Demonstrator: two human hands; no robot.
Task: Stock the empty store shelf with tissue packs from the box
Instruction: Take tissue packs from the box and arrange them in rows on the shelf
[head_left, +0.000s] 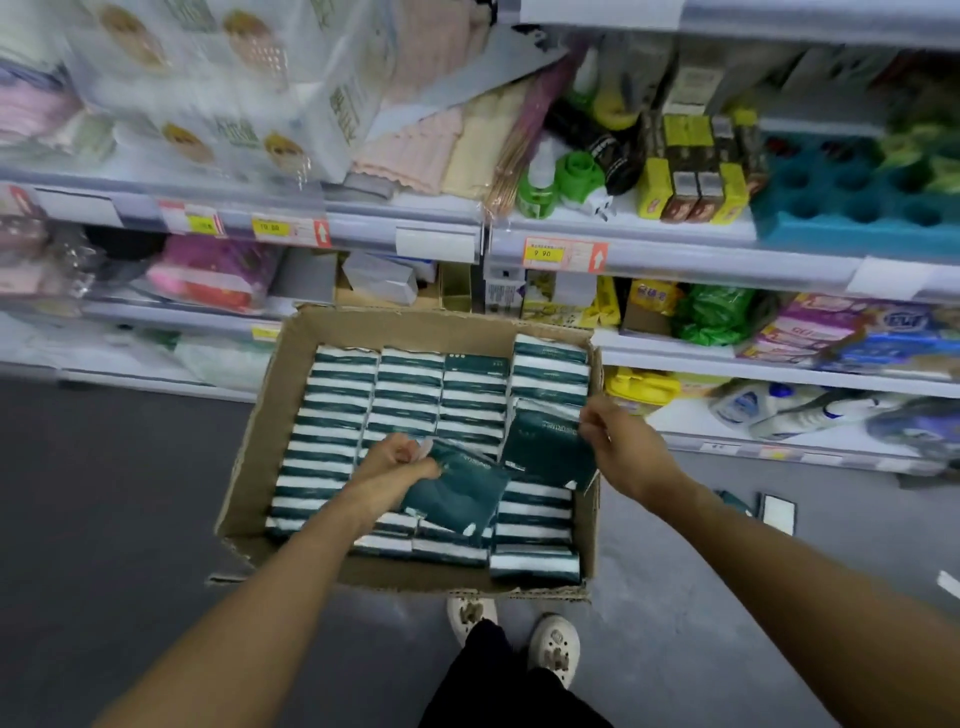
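A: How far along?

B: Barely. The cardboard box (291, 364) is nearly full. Above it, the left hand (400, 460) pinches one tissue pack (457, 493); the right hand (618, 439) another (550, 449).

A: Shelved?

B: None visibly.

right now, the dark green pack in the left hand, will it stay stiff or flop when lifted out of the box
Probably soft: the left hand pinches the green pack by a corner and its film looks wrinkled. Likely light, since fingertips alone hold it. The glossy wrap may be slippery.
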